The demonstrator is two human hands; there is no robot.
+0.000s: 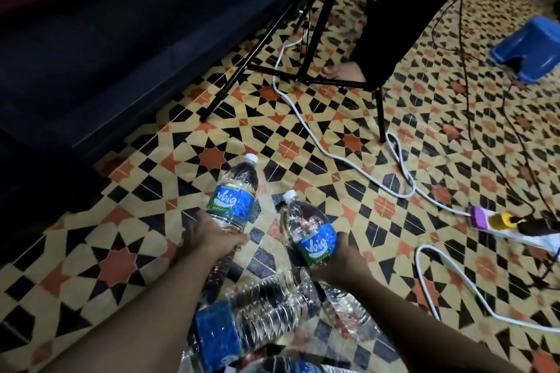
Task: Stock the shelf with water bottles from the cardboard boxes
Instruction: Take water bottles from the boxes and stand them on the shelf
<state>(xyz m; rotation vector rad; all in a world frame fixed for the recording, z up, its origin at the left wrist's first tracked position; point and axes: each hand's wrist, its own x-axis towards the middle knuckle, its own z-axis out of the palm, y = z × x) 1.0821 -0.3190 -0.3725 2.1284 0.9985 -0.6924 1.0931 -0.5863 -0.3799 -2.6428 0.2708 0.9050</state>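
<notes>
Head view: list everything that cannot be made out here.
All in the head view.
- Left bottle base: hidden by the left hand.
- Right bottle base: hidden by the right hand.
- Lying bottles: blurred, cut by the bottom edge.
- Dark furniture: too dim to identify.
- Standing person: cut by the top edge.

Clear, glossy ribbed plastic bottles carry shiny blue labels; the stool is smooth blue plastic.

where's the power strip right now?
Head view, far right on the tiled floor: the power strip lies at the end of the white cable, right of the bottle in the right hand.
</notes>
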